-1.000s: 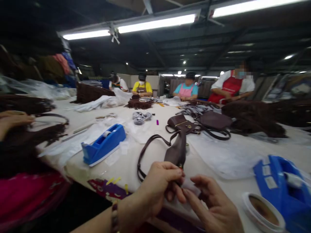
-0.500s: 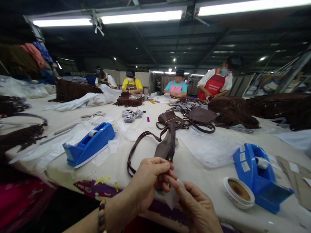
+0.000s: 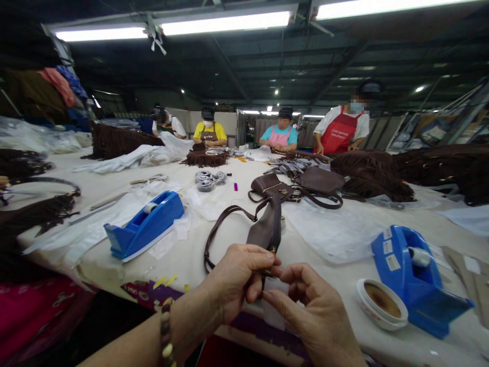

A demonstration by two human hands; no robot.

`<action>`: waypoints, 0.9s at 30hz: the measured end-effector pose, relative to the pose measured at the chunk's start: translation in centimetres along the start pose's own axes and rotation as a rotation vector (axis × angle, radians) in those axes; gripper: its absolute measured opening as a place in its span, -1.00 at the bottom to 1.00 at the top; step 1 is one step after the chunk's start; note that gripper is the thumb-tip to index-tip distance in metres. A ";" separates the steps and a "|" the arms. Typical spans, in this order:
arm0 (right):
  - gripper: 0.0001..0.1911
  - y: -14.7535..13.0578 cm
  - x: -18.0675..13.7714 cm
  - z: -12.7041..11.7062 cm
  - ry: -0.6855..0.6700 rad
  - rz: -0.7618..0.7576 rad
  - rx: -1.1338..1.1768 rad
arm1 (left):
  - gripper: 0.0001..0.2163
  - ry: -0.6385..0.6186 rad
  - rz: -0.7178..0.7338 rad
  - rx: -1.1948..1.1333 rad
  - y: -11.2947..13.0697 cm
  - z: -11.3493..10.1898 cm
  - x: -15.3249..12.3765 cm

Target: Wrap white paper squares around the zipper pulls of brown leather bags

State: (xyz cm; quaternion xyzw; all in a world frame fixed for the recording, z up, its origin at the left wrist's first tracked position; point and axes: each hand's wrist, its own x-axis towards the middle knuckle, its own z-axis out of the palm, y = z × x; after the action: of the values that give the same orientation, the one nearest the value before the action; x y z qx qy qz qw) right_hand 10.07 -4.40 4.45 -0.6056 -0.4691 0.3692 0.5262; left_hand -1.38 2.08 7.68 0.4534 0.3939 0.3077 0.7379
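Bottom centre: left hand (image 3: 237, 278) pinches the near end of a brown strap (image 3: 266, 229), right hand (image 3: 313, 311) grips a white slip (image 3: 275, 300) just beneath it. The strap runs up to a brown bag (image 3: 272, 186) mid-table (image 3: 328, 275). Blue tape dispensers lie at left (image 3: 143, 227) and right (image 3: 414, 278); a round tin (image 3: 382, 303) is just beside the right one.

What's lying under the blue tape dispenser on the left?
Thin clear plastic sheets spread out from beneath the blue tape dispenser, over the pale table. Whatever lies directly under its base is covered.
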 end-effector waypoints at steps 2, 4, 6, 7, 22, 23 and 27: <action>-0.78 -0.4 0.0 0.3 0.026 -0.027 -0.051 | -0.87 0.000 0.005 0.015 0.0 0.0 0.0; -0.78 -0.6 0.1 0.4 0.023 -0.044 -0.074 | -0.88 0.006 0.002 0.040 0.0 -0.1 -0.1; -0.79 -0.6 0.2 0.5 0.014 -0.041 -0.081 | -0.89 0.013 -0.004 0.050 0.1 -0.1 -0.1; -0.79 -0.6 0.2 0.5 0.008 -0.035 -0.081 | -0.89 0.016 -0.007 0.048 0.1 -0.1 0.0; -0.79 -0.9 0.8 0.7 -0.028 -0.037 -0.084 | -0.91 0.043 -0.014 0.059 0.4 -0.5 0.2; -0.78 -0.9 0.8 0.7 -0.029 -0.033 -0.082 | -0.91 0.045 -0.013 0.062 0.4 -0.4 0.2; -0.76 -0.9 0.8 0.8 -0.025 -0.043 -0.073 | -0.89 0.051 -0.015 0.088 0.3 -0.3 0.2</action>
State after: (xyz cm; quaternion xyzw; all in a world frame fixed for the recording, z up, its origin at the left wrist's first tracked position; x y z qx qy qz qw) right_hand 9.38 -3.38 5.26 -0.6095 -0.5017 0.3480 0.5057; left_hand -1.58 2.49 7.86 0.4745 0.4290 0.2961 0.7093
